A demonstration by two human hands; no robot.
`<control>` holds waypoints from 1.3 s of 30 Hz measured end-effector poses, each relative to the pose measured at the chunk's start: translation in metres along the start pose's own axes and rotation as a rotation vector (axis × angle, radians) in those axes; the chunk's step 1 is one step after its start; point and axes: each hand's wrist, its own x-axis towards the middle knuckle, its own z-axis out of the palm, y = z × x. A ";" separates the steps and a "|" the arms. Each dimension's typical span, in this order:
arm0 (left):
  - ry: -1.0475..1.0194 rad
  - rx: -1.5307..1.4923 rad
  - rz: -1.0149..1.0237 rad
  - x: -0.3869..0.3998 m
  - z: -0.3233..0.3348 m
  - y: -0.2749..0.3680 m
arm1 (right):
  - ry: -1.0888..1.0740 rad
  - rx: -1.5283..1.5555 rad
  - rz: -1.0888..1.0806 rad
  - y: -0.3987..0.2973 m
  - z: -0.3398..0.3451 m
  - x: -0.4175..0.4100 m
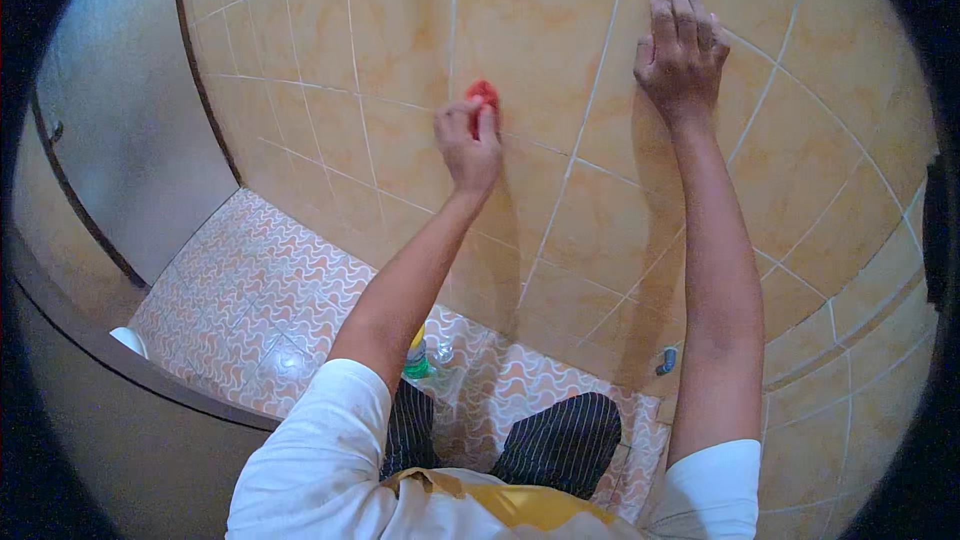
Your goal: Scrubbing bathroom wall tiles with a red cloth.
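My left hand pinches a small red scrubbing piece between thumb and fingers, up against the tiled wall. Blur and my fingers keep me from telling whether it is a pad or a brush. The red piece lies close to a white grout line. Higher up and to the right, my right hand rests palm-down on the wall tiles with its fingers stretched upward, holding nothing.
Behind my left arm, a bottle with green contents and a yellow top stands on the patterned tile floor. A grey door is at left. Low on the wall, a small grey pipe fitting sticks out. A white object shows at lower left.
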 end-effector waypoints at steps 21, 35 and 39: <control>-0.253 -0.069 0.199 -0.023 -0.009 0.024 | -0.002 -0.011 -0.007 0.003 0.000 -0.002; -0.340 -0.035 0.344 -0.002 0.001 0.034 | -0.014 -0.024 -0.016 0.003 -0.001 -0.003; -0.226 0.016 0.323 0.039 0.010 0.040 | 0.014 0.030 -0.006 0.001 0.001 -0.002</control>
